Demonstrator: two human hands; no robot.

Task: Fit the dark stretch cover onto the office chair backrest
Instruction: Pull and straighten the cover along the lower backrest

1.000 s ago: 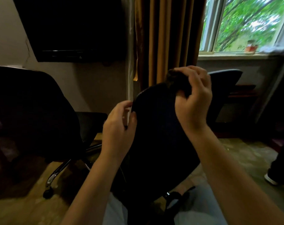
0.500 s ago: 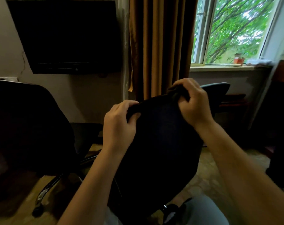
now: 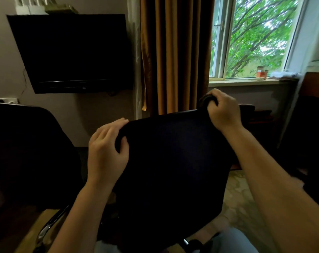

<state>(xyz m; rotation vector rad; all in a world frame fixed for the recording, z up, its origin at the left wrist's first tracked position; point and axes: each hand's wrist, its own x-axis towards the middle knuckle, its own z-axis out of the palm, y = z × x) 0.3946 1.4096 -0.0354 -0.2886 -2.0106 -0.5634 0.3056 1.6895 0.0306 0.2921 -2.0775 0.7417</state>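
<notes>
The dark stretch cover (image 3: 173, 161) now lies taut and wide across the chair's top edge. A second ago it was a narrow, bunched shape between hands held close together. The backrest beneath cannot be told from the fabric in this dim light. The left hand (image 3: 105, 148) holds the upper left corner, fingers over the edge and thumb on the near face. The right hand (image 3: 222, 110) is now well apart from it and grips a wad of slack at the upper right corner. The top looks seated, so the likely next step is pulling downward. Behind hangs a brown curtain (image 3: 173, 52).
</notes>
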